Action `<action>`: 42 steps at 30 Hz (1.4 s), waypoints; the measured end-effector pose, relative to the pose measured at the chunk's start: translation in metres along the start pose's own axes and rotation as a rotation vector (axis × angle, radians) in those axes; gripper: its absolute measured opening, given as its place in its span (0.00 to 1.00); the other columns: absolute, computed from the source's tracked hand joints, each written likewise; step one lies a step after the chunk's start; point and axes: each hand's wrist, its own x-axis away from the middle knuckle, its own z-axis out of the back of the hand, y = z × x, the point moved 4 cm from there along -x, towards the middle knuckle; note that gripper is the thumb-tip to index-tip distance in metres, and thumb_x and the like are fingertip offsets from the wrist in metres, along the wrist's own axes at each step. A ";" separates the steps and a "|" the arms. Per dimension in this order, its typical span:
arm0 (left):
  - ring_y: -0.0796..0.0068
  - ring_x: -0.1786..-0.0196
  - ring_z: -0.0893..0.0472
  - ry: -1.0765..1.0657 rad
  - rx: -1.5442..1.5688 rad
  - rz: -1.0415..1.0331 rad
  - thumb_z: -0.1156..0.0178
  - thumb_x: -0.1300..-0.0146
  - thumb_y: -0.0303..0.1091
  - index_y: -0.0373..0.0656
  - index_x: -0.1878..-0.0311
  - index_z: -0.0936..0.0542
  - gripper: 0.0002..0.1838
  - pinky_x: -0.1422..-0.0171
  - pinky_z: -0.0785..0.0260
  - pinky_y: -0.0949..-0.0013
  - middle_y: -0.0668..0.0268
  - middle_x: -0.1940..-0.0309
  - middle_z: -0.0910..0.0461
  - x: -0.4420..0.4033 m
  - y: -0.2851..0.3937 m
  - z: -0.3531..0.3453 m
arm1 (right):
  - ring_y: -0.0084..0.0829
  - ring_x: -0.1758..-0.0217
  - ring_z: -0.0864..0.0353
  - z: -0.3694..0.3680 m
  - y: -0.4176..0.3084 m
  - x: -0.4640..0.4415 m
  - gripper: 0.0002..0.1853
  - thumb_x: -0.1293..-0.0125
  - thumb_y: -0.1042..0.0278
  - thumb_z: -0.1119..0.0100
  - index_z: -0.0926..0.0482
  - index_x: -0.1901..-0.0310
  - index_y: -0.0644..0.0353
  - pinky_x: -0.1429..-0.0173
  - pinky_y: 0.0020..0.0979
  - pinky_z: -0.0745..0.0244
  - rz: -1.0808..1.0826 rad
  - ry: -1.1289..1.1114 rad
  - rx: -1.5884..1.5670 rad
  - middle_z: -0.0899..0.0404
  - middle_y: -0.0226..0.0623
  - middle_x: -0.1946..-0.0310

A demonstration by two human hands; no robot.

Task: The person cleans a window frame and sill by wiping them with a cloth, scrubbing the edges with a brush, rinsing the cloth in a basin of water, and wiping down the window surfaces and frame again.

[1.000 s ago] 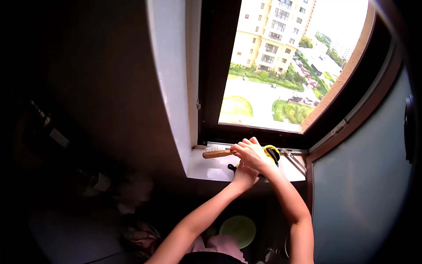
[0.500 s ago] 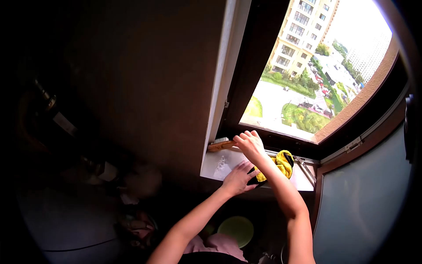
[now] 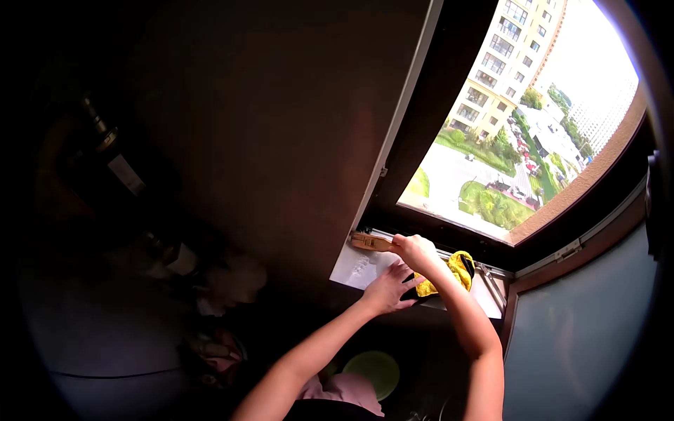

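My right hand [image 3: 415,252] is closed around the handle of a wooden scrub brush [image 3: 371,242]. The brush head lies in the left corner of the white window sill [image 3: 344,270], against the bottom of the frame; its flat wooden back faces me and its bristles are hidden. My left hand [image 3: 386,289] rests at the sill's front edge with fingers spread. Beside those fingers lies a crumpled yellow and black cloth [image 3: 461,266], partly covered by my right forearm. Wet, whitish suds [image 3: 361,266] mark the sill left of my left hand.
An open window looks out from high up on buildings and greenery. At the right stands a frosted glass sash [image 3: 576,330], with a metal stay [image 3: 491,286] on the sill. Below is a green basin [image 3: 373,374]. Dim bottles [image 3: 116,154] stand at the left.
The brush has turned, so its white bristles no longer show and its wooden back faces me. My left hand stays by the cloth. The whole view has shifted slightly.
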 end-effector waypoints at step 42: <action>0.52 0.47 0.22 0.659 0.124 0.419 0.35 0.43 0.19 0.39 0.47 0.21 0.19 0.40 0.30 0.58 0.56 0.52 0.25 -0.019 -0.003 0.101 | 0.47 0.75 0.13 -0.052 0.056 0.208 0.25 0.22 0.55 0.53 0.34 0.25 0.31 0.68 0.49 0.19 -1.033 0.360 0.073 0.16 0.44 0.78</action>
